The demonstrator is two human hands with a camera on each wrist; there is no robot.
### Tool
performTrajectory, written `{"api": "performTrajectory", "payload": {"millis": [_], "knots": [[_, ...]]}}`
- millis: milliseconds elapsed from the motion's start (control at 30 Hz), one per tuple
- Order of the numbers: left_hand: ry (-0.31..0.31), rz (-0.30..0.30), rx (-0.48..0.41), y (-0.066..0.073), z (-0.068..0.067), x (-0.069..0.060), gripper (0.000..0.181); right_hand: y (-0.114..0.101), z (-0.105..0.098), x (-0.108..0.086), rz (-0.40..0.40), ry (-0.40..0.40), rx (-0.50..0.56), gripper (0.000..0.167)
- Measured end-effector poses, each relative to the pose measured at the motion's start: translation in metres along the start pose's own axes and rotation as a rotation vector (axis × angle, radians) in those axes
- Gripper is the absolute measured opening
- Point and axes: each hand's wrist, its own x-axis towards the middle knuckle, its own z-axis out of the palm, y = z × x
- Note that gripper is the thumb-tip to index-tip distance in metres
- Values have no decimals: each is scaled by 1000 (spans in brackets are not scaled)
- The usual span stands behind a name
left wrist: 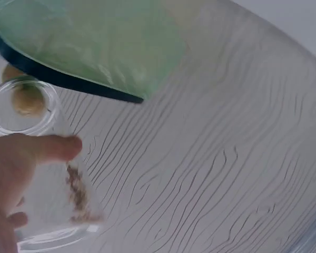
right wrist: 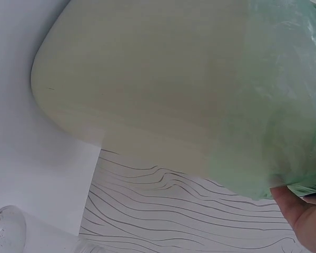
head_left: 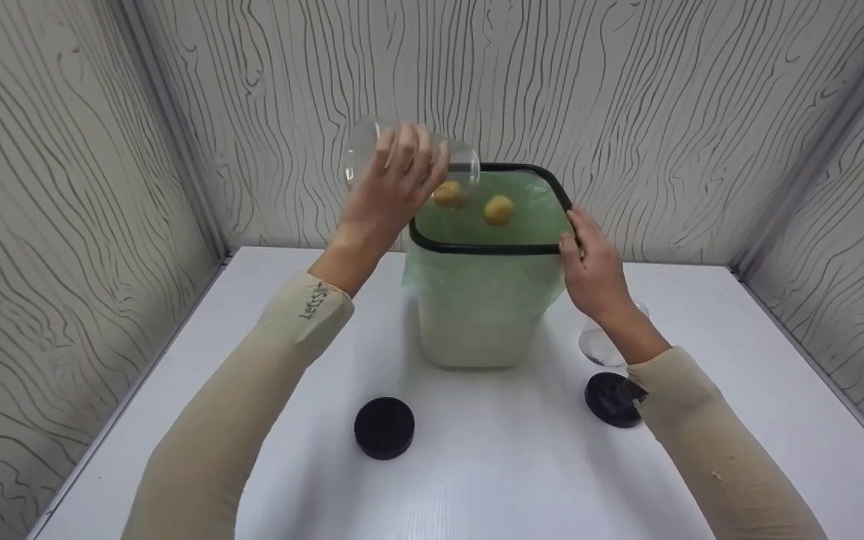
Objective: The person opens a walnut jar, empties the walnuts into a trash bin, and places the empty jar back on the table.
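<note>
My left hand (head_left: 399, 172) grips a clear jar (head_left: 361, 146), tipped on its side above a pale bin (head_left: 477, 337) with its mouth over the opening. One round yellow-brown ball (head_left: 448, 194) is at the jar's mouth. A second ball (head_left: 499, 211) is in the air over the bin; their exact kind is unclear. Brown crumbs (left wrist: 78, 192) cling inside the jar in the left wrist view. A green bag (head_left: 488, 281) lines the bin and hangs over its outside, under a black rim (head_left: 492, 249). My right hand (head_left: 595, 270) pinches that rim's right side, thumb outside.
Two black round lids lie on the white table (head_left: 462, 465): one lid (head_left: 385, 428) front left, another lid (head_left: 613, 400) by my right sleeve. A second clear jar (head_left: 598, 345) stands right of the bin, partly hidden by my right forearm. Wood-patterned walls (head_left: 289, 112) enclose the table.
</note>
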Motion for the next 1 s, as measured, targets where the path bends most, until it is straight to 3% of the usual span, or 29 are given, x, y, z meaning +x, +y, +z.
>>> {"api": "performTrajectory", "payload": {"millis": [133,233,467,533,667,833,1000], "knots": [[-31,63,83,2,-4,3,82,1,-1,0,4,-3,3,57],[-11,136,111,4,-4,6,78,1,-1,0,10,-3,4,57],[54,380,195,4,-3,10,75,0,-1,0,13,-2,8,57],[43,386,175,4,-3,11,73,0,-1,0,14,2,5,56],[0,343,169,2,-3,11,70,-1,-1,0,11,-1,4,56],[-33,340,167,0,-3,11,83,-1,-1,0,6,5,3,55],[-52,286,126,-1,-2,7,85,-1,-1,0,4,4,5,56]]}}
